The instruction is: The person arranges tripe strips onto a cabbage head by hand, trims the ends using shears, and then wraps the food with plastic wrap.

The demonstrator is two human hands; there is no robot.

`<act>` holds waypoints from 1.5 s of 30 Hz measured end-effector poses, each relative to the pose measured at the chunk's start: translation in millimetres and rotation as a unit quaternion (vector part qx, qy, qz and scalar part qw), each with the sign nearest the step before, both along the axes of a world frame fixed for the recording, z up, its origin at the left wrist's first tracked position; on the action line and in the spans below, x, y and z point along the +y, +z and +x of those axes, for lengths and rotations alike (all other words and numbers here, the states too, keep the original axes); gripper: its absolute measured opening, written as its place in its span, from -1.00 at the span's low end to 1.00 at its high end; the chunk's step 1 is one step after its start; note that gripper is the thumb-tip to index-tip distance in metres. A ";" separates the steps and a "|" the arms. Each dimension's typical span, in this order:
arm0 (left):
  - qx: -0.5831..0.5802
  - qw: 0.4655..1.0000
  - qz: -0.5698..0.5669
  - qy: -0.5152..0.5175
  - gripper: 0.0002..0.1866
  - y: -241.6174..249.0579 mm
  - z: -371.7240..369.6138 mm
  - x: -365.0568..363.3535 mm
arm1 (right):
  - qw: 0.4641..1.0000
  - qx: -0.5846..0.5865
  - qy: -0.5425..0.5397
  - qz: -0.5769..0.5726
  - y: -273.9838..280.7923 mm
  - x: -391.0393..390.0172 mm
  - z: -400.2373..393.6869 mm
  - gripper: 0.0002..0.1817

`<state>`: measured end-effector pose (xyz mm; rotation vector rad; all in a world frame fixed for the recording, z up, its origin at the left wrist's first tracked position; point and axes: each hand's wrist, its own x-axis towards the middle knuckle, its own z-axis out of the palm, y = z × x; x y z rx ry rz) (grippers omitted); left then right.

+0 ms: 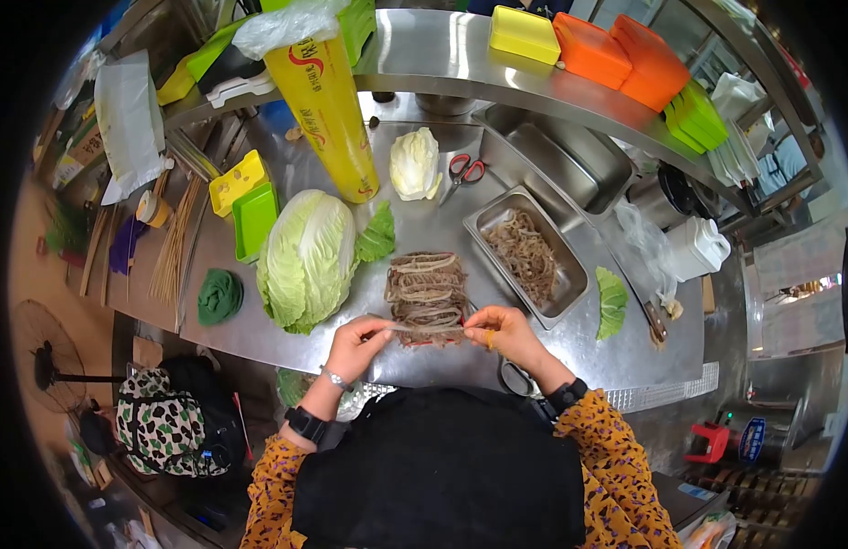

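My left hand [358, 346] and my right hand [508, 335] are both closed in a pinch at the near edge of the steel table. Between them stretches a thin, pale grey-brown strip [428, 328], one end in each hand; it resembles intestine. Just beyond it lies a stack of similar folded strips [426, 282], with red edging showing at its sides. More loose strips [523, 256] fill part of a steel pan [570, 306] to the right. Left of the stack sits a large Chinese cabbage [307, 256], with a torn leaf [376, 234] beside it.
Behind the stack are a smaller cabbage [414, 165], red-handled scissors [462, 174] and a tall yellow roll [328, 119]. A knife [654, 320] lies at right near a leaf [611, 302]. Green netting [220, 296] and bamboo skewers [175, 240] lie left. A raised shelf [433, 50] spans the back.
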<state>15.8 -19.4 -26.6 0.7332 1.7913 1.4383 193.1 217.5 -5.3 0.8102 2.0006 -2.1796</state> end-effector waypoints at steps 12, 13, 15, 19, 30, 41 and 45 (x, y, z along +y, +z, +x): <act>0.075 0.991 -0.089 0.062 -0.84 -66.4 -4.1 15.2 | 0.989 0.045 -0.094 0.103 -59.1 -9.9 -26.3 -0.90; 0.073 0.991 -0.090 0.062 -0.84 -69.6 -4.4 15.3 | 0.988 0.045 -0.101 0.107 -60.8 -10.3 -26.3 -0.90; 0.002 0.996 -0.058 0.069 -0.80 -72.4 -4.7 16.1 | 0.987 0.042 -0.108 0.110 -65.1 -11.0 -25.2 -0.89; -0.127 0.989 -0.041 0.069 -0.82 -61.4 -6.7 14.9 | 0.974 0.082 -0.120 0.177 -77.5 -10.4 -25.4 -0.86; -0.221 0.970 -0.066 0.073 -0.74 -48.9 -15.8 11.6 | 0.856 -0.080 0.102 0.501 -13.4 -2.5 97.4 -0.58; -0.199 0.976 -0.080 0.047 -0.82 -55.8 -13.4 16.7 | 0.788 -0.104 0.019 0.607 -39.5 -15.3 100.7 -0.43; -0.220 0.971 -0.091 0.021 -0.81 -51.9 -18.1 14.3 | 0.853 -0.146 -0.029 0.500 -2.0 -28.9 117.0 -0.48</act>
